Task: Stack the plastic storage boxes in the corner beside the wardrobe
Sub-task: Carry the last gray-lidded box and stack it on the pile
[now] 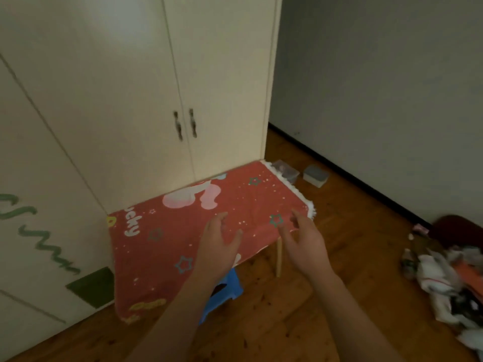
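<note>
Two small plastic storage boxes sit on the wooden floor in the corner right of the cream wardrobe [136, 82]. One is a clear box [285, 171] close to the wardrobe's side. The other is a white box with a grey lid [315, 175], a little to the right. My left hand [218, 246] hovers over the near right part of a low table covered by a red patterned cloth [183, 231], fingers apart and empty. My right hand [303, 240] is beside it at the table's right corner, also empty with spread fingers. Both hands are well short of the boxes.
A blue plastic stool [224, 288] stands under the table's front edge, next to a wooden table leg [279, 257]. A pile of clothes and small items [449, 273] lies on the floor at the right. The grey wall [379, 100] has a dark skirting.
</note>
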`<state>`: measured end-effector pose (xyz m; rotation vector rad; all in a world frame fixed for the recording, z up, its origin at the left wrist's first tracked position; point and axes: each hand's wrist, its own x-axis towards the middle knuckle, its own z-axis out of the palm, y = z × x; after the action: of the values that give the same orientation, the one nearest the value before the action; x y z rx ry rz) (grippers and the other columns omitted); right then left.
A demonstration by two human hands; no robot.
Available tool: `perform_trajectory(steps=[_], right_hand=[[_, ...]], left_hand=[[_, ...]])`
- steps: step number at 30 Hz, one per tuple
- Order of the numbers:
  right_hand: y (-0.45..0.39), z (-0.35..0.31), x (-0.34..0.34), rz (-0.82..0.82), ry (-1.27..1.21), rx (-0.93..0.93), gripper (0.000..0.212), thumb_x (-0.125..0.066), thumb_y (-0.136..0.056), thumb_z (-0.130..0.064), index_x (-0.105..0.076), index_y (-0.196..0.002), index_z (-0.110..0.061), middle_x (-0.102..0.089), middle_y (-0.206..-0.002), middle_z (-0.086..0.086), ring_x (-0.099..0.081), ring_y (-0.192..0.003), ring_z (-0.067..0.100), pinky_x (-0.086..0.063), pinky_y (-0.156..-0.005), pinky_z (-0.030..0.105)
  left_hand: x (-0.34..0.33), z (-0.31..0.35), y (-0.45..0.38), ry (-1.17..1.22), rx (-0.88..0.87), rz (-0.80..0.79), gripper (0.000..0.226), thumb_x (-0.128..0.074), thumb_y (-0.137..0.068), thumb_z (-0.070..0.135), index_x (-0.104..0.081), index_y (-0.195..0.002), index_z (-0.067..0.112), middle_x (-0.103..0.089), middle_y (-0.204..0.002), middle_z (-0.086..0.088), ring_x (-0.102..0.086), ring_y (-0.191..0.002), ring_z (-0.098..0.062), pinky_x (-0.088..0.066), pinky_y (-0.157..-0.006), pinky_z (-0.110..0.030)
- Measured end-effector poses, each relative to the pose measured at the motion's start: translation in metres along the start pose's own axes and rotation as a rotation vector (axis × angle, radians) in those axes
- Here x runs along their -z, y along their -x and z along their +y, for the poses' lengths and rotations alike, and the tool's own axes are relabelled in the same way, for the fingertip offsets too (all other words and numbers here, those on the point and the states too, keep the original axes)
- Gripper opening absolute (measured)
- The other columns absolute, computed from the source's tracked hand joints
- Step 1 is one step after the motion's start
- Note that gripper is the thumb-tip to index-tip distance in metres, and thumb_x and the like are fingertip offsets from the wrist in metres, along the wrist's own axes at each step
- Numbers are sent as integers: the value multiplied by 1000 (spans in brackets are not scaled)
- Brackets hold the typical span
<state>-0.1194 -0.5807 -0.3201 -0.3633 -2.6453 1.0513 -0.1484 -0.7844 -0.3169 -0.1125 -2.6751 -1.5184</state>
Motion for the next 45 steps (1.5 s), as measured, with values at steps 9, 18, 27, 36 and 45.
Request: perform_trajectory(steps=[9,18,27,36,45], right_hand=[[-73,126,108,93,52,-138,64,-52,-97,-52,-38,-151,-22,-46,-151,0,-44,-137,18,-46,-108,42],[-136,196,148,154,50,-197,63,-52,-98,-50,-38,-151,-21,-50,-146,2,-49,-132,17,-48,-104,36],[-252,265,166,172,111,-271,62,-51,-97,-52,-38,-151,-23,-52,-143,-2,-51,-127,13,-46,-99,27],[-381,300,184,204,136,-312,62,-51,-97,-51,-39,-151,-23,-54,-140,-3,-51,-126,12,-46,-100,29],[-484,348,193,199,103,-299,62,-51,-97,-51,-38,-151,-22,-53,-141,-2,-51,-127,12,-47,-102,30]], left_hand=[[-161,92,-51,43,-66,-138,55,-63,-92,40,-43,-141,26,-49,-136,7,-49,-121,-10,-46,-103,-39],[-260,135,-111,62,-98,-271,57,-64,-92,39,-41,-143,27,-47,-141,10,-47,-125,-8,-46,-104,-37],[-365,165,-230,89,-121,-345,57,-61,-93,44,-38,-144,31,-45,-140,13,-46,-122,-2,-45,-101,-29],[-442,205,-346,87,-137,-418,59,-61,-93,43,-36,-145,29,-46,-142,10,-46,-124,-4,-43,-97,-24],[-510,229,-431,28,-123,-430,61,-61,-93,40,-35,-147,29,-44,-144,10,-45,-126,-4,-41,-98,-24]])
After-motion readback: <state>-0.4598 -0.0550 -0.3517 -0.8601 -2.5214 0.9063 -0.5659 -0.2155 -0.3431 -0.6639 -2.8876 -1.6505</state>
